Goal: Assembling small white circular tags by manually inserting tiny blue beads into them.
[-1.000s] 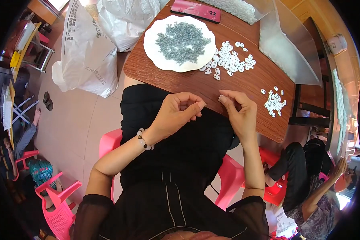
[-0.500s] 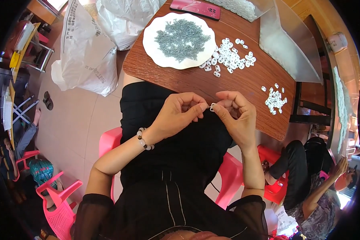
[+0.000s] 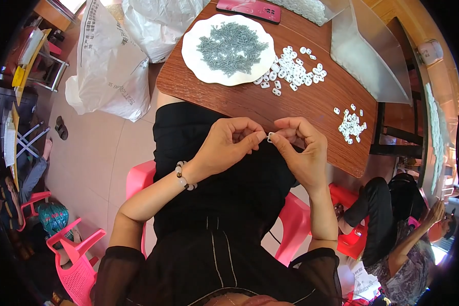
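Observation:
Above my lap, just off the table's near edge, both my hands meet fingertip to fingertip. My right hand (image 3: 307,153) pinches a small white plastic piece with a hole (image 3: 270,137) between thumb and forefinger. My left hand (image 3: 229,145) is closed in a pinch right beside that piece; what its fingertips hold is too small to make out. Beyond the hands, a white scalloped plate (image 3: 193,65) bears a heap of small grey screws (image 3: 232,48). Loose white pieces of the same look (image 3: 296,71) lie right of the plate, and a smaller pile (image 3: 351,126) sits farther right.
The brown wooden table (image 3: 224,102) carries a pink phone (image 3: 250,9) at its far side and a metal tray of white pieces (image 3: 364,61). White sacks (image 3: 112,71) stand on the floor to the left. Another person's arm (image 3: 413,239) shows at right, near a red stool (image 3: 354,239).
Both hands stay almost in place, still meeting at the white piece. The view has shifted very slightly; the plate and piles look unchanged.

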`<move>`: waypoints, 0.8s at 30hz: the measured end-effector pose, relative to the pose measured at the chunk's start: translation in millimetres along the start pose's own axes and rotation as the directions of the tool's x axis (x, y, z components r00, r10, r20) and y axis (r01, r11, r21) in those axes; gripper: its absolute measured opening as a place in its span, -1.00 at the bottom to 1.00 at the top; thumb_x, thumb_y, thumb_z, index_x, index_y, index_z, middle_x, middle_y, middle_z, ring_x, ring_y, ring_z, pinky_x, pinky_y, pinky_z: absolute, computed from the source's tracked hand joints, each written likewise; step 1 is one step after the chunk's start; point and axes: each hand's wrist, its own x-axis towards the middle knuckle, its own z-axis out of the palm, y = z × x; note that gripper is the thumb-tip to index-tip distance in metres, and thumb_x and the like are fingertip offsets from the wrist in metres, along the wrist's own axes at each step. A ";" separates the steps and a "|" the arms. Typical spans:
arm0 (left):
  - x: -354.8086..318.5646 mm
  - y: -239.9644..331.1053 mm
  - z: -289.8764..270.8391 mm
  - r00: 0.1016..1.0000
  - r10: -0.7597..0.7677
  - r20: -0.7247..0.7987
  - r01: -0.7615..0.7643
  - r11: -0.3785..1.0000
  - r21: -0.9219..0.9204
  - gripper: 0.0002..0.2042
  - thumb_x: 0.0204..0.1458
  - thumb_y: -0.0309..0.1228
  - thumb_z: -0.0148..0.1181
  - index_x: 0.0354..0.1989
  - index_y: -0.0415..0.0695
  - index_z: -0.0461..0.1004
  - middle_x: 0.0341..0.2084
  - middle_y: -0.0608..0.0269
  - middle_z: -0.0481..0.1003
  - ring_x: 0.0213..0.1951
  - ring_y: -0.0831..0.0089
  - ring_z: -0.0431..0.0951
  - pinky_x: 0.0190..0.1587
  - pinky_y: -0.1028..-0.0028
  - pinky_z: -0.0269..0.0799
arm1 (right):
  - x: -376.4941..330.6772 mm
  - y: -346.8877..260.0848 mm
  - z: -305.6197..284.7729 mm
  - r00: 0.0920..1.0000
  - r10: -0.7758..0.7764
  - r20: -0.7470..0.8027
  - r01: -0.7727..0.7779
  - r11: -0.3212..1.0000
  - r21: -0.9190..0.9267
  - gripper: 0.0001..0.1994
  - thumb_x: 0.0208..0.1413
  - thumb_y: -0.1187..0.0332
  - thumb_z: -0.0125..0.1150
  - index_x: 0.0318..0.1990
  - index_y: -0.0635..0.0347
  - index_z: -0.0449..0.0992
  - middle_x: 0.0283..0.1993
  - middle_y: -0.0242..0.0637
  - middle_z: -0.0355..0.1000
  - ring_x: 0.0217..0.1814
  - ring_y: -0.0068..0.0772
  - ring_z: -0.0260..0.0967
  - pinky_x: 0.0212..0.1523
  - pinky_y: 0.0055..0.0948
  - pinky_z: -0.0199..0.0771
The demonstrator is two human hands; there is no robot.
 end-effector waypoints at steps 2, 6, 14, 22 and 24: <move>0.1 -0.1 0.1 1.000 0.011 0.005 -0.011 1.000 0.023 -0.84 0.14 -0.39 0.18 -0.27 -0.26 0.51 -0.50 0.40 0.48 -0.46 0.72 0.44 -0.40 0.69 0.36 | -0.4 -0.3 0.8 1.000 -0.017 -0.017 0.016 1.000 -0.027 -0.80 -0.03 0.54 0.30 -0.22 0.36 0.50 -0.31 -0.23 0.51 -0.33 -0.54 0.50 -0.28 -0.58 0.46; -0.6 -0.1 -0.2 1.000 0.026 -0.004 -0.026 0.999 0.040 -0.84 0.14 -0.39 0.18 -0.28 -0.26 0.51 -0.51 0.40 0.48 -0.47 0.72 0.43 -0.40 0.69 0.35 | -0.3 2.3 2.2 1.000 -0.031 -0.006 0.030 0.999 -0.036 -0.83 -0.03 0.54 0.29 -0.25 0.36 0.51 -0.29 -0.21 0.50 -0.33 -0.51 0.52 -0.29 -0.57 0.46; -0.6 -2.2 -0.1 0.999 0.037 -0.018 -0.036 0.997 0.067 -0.85 0.14 -0.41 0.17 -0.30 -0.27 0.52 -0.54 0.39 0.48 -0.49 0.73 0.40 -0.42 0.69 0.33 | -1.6 4.3 5.7 1.000 -0.013 -0.018 0.013 0.999 -0.035 -0.83 -0.04 0.55 0.30 -0.25 0.34 0.53 -0.34 -0.22 0.49 -0.37 -0.49 0.52 -0.31 -0.58 0.46; -0.8 -6.2 0.2 0.999 0.016 -0.037 -0.012 0.996 0.087 -0.84 0.14 -0.40 0.17 -0.30 -0.26 0.52 -0.53 0.40 0.48 -0.49 0.73 0.40 -0.42 0.69 0.33 | -2.0 7.0 8.9 0.999 -0.029 -0.036 0.027 0.998 -0.053 -0.84 -0.04 0.55 0.30 -0.26 0.34 0.54 -0.37 -0.22 0.48 -0.38 -0.49 0.51 -0.32 -0.58 0.46; -0.5 -6.5 0.2 0.999 0.012 -0.040 -0.008 0.996 0.091 -0.84 0.14 -0.40 0.17 -0.30 -0.26 0.52 -0.53 0.40 0.48 -0.49 0.73 0.40 -0.42 0.69 0.33 | -1.9 8.3 9.8 0.999 -0.032 -0.039 0.030 0.998 -0.051 -0.84 -0.04 0.54 0.30 -0.26 0.33 0.54 -0.37 -0.22 0.48 -0.38 -0.49 0.50 -0.32 -0.57 0.45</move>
